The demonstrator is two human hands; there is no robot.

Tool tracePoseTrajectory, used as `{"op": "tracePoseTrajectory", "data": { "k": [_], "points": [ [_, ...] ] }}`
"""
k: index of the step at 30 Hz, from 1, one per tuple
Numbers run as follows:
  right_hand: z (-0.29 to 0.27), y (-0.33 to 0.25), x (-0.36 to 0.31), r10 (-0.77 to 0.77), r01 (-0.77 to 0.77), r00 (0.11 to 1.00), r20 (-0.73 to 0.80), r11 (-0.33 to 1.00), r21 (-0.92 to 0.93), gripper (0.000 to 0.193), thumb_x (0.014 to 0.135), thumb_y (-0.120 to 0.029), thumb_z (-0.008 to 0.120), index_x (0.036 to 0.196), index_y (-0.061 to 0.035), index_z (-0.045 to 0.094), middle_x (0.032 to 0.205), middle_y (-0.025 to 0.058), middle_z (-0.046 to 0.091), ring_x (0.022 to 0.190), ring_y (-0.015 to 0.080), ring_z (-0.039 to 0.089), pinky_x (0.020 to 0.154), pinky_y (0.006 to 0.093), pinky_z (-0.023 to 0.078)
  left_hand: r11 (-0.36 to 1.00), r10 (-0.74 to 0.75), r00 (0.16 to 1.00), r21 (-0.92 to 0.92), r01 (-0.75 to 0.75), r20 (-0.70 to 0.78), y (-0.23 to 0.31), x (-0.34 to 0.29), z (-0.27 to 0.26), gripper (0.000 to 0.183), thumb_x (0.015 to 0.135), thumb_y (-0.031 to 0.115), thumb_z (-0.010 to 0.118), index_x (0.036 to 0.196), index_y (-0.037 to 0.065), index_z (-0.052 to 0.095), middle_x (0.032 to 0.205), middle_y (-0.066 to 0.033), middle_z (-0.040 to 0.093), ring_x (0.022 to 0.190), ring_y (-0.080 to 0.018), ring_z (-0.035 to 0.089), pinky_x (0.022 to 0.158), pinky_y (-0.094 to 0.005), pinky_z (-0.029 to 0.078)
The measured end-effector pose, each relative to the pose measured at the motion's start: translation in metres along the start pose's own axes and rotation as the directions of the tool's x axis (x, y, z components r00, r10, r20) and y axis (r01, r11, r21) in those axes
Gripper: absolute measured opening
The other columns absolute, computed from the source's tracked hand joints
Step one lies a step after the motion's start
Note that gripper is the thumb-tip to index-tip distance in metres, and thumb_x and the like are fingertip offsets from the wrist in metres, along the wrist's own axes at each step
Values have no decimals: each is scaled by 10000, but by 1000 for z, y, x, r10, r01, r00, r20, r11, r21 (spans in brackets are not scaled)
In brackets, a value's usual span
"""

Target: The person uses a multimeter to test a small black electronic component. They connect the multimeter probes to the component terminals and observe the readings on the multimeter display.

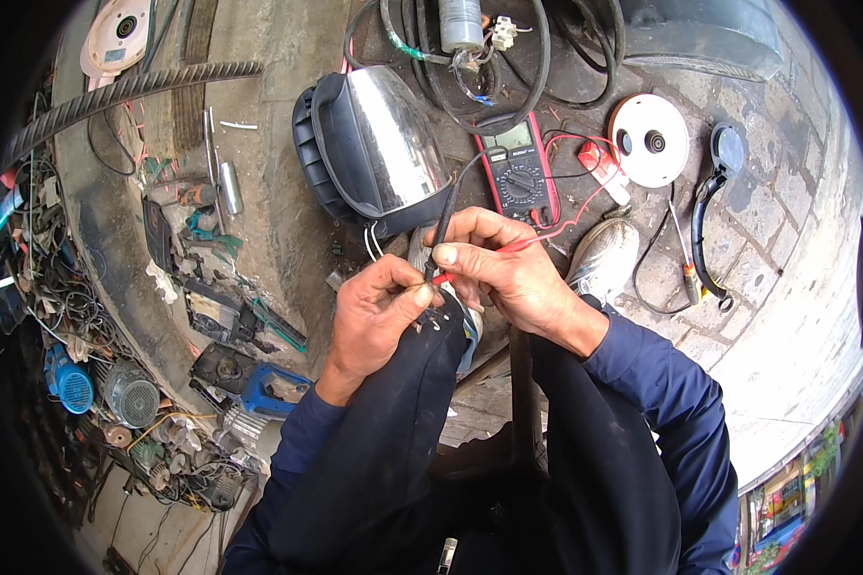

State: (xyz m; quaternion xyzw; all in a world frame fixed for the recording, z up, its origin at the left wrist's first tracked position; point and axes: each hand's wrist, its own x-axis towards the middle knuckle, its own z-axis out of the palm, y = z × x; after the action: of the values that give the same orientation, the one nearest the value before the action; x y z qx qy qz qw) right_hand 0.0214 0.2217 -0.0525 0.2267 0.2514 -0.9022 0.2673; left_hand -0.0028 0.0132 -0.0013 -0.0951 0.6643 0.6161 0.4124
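Observation:
My right hand (518, 278) is closed round two multimeter probes, a black probe (443, 222) and a red probe (443, 279). Their tips meet the fingertips of my left hand (379, 311), pinched over my knee; what it holds there is hidden. Thin white wires (372, 240) rise beside that hand. A silver electric kettle (393, 134) with a dark handle lies on its side just beyond my hands. To its right the red multimeter (518, 172) lies face up, its black and red leads running toward my right hand.
Beyond lie a coil of black cable (547, 57), a round white kettle base (650, 141), a screwdriver (688, 273) and a loose black kettle handle (708, 220). Scrap parts and a blue motor (68, 379) crowd the left. A ribbed steel bar (134, 94) juts in at upper left.

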Motion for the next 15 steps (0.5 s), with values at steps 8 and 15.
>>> {"op": "tracePoseTrajectory", "data": {
  "k": [8,15],
  "points": [
    [1,0,0,1,-1,1000,-6,1000,4,250,1007,-134,725,1205,11,680,916,28,694,669,60,607,543,214,468,1000,9,1000,0,-9,-6,-2,0,-1,54,1013,43,657,995,17,612,965,-84,719,892,-107,666,832,-257,518],
    [-1,-1,0,-4,3,1000,-21,999,-33,251,1008,-139,725,1208,7,683,926,26,698,663,55,602,544,215,464,999,-26,999,39,27,-22,2,0,1,44,1018,39,657,1003,17,622,958,-76,728,881,-99,669,805,-244,517]
  ]
}}
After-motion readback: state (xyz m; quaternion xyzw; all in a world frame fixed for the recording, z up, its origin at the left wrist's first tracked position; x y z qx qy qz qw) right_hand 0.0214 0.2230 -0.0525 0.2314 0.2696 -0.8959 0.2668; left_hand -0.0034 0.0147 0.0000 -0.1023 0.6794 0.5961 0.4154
